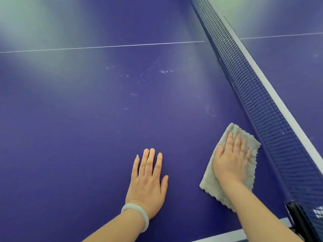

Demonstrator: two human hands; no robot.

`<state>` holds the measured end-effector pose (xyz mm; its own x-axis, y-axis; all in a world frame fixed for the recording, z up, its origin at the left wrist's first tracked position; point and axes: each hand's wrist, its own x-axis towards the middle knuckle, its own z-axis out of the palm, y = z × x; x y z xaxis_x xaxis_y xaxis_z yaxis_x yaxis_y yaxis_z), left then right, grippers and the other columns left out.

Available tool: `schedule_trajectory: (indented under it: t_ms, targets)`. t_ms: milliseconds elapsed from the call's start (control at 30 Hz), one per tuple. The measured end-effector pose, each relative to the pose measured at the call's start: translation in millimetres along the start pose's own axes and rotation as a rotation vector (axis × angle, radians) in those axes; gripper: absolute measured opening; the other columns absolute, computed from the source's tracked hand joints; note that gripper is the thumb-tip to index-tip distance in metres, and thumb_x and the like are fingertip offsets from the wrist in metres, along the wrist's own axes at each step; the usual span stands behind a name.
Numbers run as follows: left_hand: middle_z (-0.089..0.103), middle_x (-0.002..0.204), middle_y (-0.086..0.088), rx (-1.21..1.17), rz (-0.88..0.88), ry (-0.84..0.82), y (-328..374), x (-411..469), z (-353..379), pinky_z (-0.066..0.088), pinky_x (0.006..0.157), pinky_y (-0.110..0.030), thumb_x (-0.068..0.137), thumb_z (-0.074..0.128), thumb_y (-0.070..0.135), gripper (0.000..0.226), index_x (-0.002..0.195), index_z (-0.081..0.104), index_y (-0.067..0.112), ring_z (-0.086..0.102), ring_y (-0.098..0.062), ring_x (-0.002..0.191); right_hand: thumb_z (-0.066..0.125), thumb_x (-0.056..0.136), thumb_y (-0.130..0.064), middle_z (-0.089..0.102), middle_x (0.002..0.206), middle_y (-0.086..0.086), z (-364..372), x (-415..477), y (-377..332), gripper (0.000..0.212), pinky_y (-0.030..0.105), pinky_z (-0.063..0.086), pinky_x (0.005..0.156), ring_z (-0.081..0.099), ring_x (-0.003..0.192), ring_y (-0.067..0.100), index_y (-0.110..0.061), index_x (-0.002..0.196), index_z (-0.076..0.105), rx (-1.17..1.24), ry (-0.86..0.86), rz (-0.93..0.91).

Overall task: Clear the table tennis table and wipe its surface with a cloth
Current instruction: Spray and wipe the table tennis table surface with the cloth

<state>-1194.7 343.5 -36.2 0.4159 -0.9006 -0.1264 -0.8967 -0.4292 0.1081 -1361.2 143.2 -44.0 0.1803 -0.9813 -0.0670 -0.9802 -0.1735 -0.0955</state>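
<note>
Counter: blue counter [87, 119], speckled with pale spots.
Net: net [253, 95] alongside cloth.
Right hand [231, 161]: fingers straight, pressing grey cloth [209, 186].
Left hand [148, 180]: flat, holding nothing.

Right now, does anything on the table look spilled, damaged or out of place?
Pale specks dot the blue table beyond the cloth, some close to the net. They look like dust or residue not yet wiped. Nothing looks damaged or askew.
</note>
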Motion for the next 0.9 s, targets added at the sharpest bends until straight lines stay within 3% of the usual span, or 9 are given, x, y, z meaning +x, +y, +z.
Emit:
schedule_trajectory:
  t_ms: [167,300,367,567,700,767,900]
  targets:
    - [0.031,0.157,-0.016,-0.042,0.032,-0.016,-4,0,1,0.023,0.115,-0.054,0.097,0.028,0.046,0.065,0.150,0.037,0.009,0.025,-0.032,0.148,-0.001,0.092,-0.042,-0.001,0.165,0.005,-4,4,-7,0.070,0.046,-0.002,0.123,-0.006,0.152,0.022,-0.016,0.158,0.001,-0.015,-0.009,-0.002]
    - [0.044,0.147,-0.019,-0.123,0.093,0.055,-3,13,-10,0.026,0.111,-0.048,0.103,0.015,0.041,0.064,0.138,0.053,0.004,0.037,-0.034,0.140,-0.002,0.093,-0.042,-0.004,0.165,0.003,-3,18,-8,0.069,0.046,-0.001,0.124,-0.008,0.152,0.020,-0.018,0.157,-0.003,-0.048,0.000,-0.012]
    - [0.047,0.144,-0.017,-0.141,0.130,0.096,2,37,-17,0.027,0.111,-0.046,0.101,0.023,0.037,0.058,0.134,0.056,0.003,0.039,-0.033,0.138,-0.001,0.093,-0.042,-0.003,0.165,0.004,-4,29,-9,0.069,0.046,-0.001,0.124,-0.007,0.152,0.020,-0.018,0.157,-0.002,-0.045,0.003,-0.005]
    - [0.043,0.147,-0.021,-0.138,0.019,0.135,14,154,-25,0.026,0.120,-0.046,0.099,0.034,0.035,0.056,0.140,0.048,0.000,0.037,-0.036,0.141,-0.006,0.090,-0.044,-0.007,0.165,0.003,-9,56,-17,0.070,0.043,-0.005,0.123,-0.010,0.152,0.020,-0.019,0.155,-0.009,-0.045,-0.023,0.003]
    - [0.019,0.161,-0.015,-0.061,-0.043,0.057,13,195,-24,0.007,0.124,-0.042,0.102,0.026,0.041,0.062,0.155,0.021,0.008,0.012,-0.031,0.151,-0.009,0.089,-0.044,-0.012,0.164,0.003,-12,86,-21,0.070,0.045,-0.005,0.123,-0.013,0.151,0.020,-0.019,0.154,-0.013,-0.053,-0.028,-0.053]
    - [0.023,0.160,-0.015,-0.010,-0.066,0.068,13,200,-21,0.009,0.123,-0.043,0.102,0.016,0.044,0.063,0.154,0.023,0.009,0.016,-0.031,0.150,-0.007,0.091,-0.044,-0.010,0.164,0.004,-13,108,-25,0.069,0.045,-0.004,0.123,-0.012,0.151,0.021,-0.018,0.156,-0.010,-0.056,-0.018,-0.114]
    - [0.032,0.156,-0.015,0.029,-0.081,0.088,15,200,-13,0.016,0.119,-0.046,0.098,0.019,0.045,0.066,0.151,0.033,0.008,0.025,-0.032,0.147,0.005,0.097,-0.040,-0.009,0.165,0.004,-16,170,-39,0.066,0.044,0.002,0.124,-0.007,0.152,0.022,-0.017,0.157,-0.008,-0.010,-0.024,-0.132]
